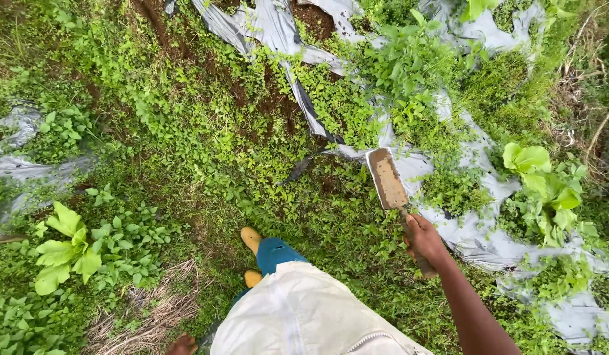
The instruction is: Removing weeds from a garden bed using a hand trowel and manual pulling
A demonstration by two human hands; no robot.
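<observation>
- Head view: the right hand was clamped around the handle of a broad, flat, rust-brown metal blade caked with soil, the fingers wrapped fully shut on the grip, and the blade pointed up and away toward the far side of the scene.
- The blade sat just right of centre, raised over the near edge of a crumpled grey plastic mulch sheet that ran from far left-centre down to the near right.
- A dense mat of small-leaved green weeds covered the ground to the left and spilled over the sheet; bare reddish-brown soil showed only at the far edge.
- A broad-leaved, pale green plant stood through the sheet to the right of the blade, and a similar one grew at the near left.
- By my judgement, good work here meant striking low and flat at the weed roots along the sheet's edge, so the plastic was not slashed and the pale green plant on the right was spared.
- The left hand showed only as a sliver at the near bottom edge beside dry straw; whether it was spread or closed could not be told.
- A yellow boot toe below a teal trouser leg stood near and left of the blade, so the swing needed to stay well clear of it.
</observation>
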